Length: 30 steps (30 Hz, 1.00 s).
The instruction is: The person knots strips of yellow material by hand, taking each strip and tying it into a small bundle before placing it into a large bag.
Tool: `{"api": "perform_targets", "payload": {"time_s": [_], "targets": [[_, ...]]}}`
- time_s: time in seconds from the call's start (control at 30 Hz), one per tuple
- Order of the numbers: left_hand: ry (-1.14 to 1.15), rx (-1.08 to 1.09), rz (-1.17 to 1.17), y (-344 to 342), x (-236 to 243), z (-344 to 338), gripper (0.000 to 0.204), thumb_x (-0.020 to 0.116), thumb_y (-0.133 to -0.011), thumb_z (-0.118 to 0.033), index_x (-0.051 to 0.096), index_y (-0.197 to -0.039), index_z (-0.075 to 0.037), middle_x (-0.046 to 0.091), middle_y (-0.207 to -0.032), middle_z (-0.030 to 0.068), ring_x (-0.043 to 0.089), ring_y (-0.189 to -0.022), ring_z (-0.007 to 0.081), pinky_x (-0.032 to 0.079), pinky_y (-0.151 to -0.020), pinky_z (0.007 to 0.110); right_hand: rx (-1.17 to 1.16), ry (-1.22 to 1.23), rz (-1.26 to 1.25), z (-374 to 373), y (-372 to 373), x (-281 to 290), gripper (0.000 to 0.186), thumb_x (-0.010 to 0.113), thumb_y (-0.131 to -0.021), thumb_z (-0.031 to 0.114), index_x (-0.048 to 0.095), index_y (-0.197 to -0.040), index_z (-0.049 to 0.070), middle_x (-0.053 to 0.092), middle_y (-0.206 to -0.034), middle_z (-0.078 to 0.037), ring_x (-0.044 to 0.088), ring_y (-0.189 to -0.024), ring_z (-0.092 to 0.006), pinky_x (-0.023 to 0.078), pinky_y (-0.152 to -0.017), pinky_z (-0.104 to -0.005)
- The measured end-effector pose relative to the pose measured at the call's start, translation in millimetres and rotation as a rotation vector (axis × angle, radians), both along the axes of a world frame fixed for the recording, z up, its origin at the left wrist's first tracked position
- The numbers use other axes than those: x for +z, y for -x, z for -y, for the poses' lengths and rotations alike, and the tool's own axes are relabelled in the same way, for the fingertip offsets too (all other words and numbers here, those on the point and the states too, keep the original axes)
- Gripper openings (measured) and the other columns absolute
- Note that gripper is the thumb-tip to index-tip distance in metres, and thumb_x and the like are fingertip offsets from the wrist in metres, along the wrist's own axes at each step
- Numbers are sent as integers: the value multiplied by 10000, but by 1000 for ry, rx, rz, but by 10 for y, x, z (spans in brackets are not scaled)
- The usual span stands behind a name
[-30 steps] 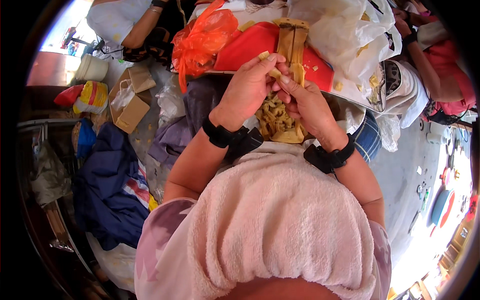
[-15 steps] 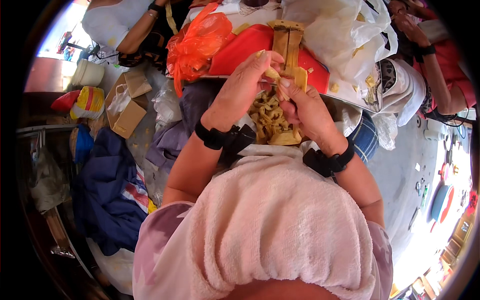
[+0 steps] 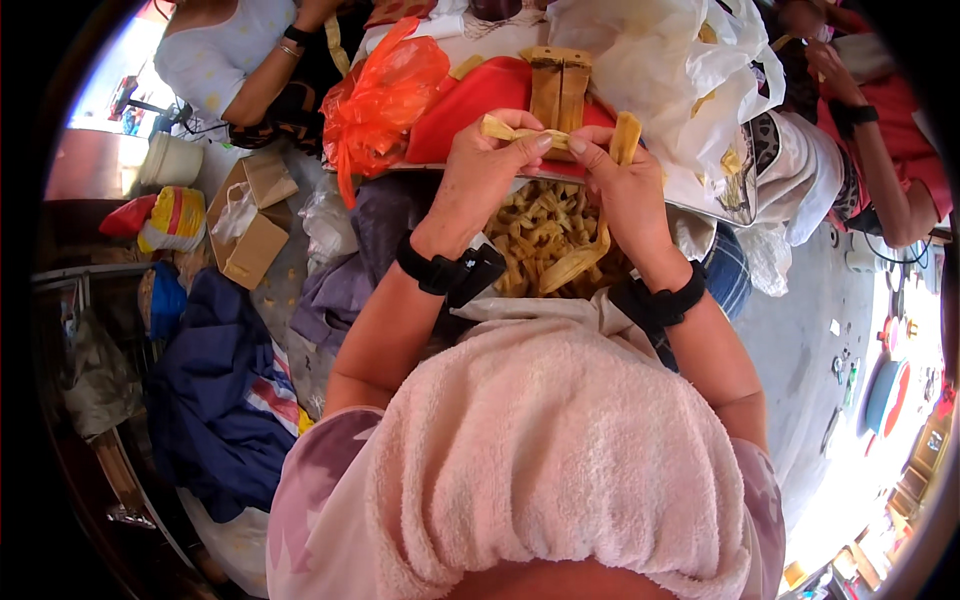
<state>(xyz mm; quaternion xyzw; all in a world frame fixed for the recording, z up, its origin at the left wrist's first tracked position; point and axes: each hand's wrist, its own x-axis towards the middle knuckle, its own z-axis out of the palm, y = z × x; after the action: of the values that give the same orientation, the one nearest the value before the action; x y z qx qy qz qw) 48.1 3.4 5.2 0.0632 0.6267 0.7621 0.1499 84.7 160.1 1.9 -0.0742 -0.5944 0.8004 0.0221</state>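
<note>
Between my two hands a yellowish strip that looks like tofu skin (image 3: 556, 141) is stretched, with a knot or twist at its middle. My left hand (image 3: 482, 170) pinches one side of it, its short end sticking out past the fingers. My right hand (image 3: 632, 195) pinches the other side; a folded length rises above the fingers and a long tail hangs below. Under the hands lies a heap of similar knotted strips (image 3: 540, 225). Just beyond them, a flat brown slatted piece (image 3: 558, 82) rests on a red sheet (image 3: 480, 95).
An orange-red plastic bag (image 3: 385, 95) sits left on the table, and a large white plastic bag (image 3: 660, 60) right. Co-workers' arms (image 3: 265, 85) show at both far sides. On the floor at left are a cardboard box (image 3: 255, 240) and dark blue cloth (image 3: 215, 390).
My hands have drawn apart and turned, and the strip is now stretched between them. The right-hand tail hangs lower, and more of the heap shows.
</note>
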Motion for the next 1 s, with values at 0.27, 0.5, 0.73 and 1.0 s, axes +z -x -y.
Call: {"api": "perform_targets", "payload": {"time_s": [0.27,0.5,0.73,1.0], "targets": [[129,69,-54,98,-37,-60,164,625,-836,-111,623,-972,-20,574,-771,-8,496,-662,59,412,-625,189,-60,-57,5,-13,198,-73,57,619,-841,87,627,-830,32,491,-601,57,388,-488,-20,309,-438,-188],[173,58,-54,262,-117,-67,143,608,-833,-105,627,-942,-14,567,-755,-18,488,-652,51,409,-604,195,0,-111,-26,-39,337,-170,91,592,-873,125,599,-916,46,463,-610,55,382,-492,-27,302,-442,-181],[282,75,-131,417,-210,-103,141,606,-787,-107,635,-857,11,542,-654,-13,469,-594,57,370,-530,224,-66,-245,-49,6,476,-205,96,594,-837,87,611,-822,-6,559,-690,18,470,-629,-70,401,-579,-220],[604,141,-474,428,-441,-66,142,599,-792,-98,624,-885,8,537,-650,-8,468,-611,52,381,-548,230,-86,-362,-138,52,476,-319,110,560,-826,55,592,-800,-47,570,-630,-60,482,-576,-94,413,-519,-281]]}}
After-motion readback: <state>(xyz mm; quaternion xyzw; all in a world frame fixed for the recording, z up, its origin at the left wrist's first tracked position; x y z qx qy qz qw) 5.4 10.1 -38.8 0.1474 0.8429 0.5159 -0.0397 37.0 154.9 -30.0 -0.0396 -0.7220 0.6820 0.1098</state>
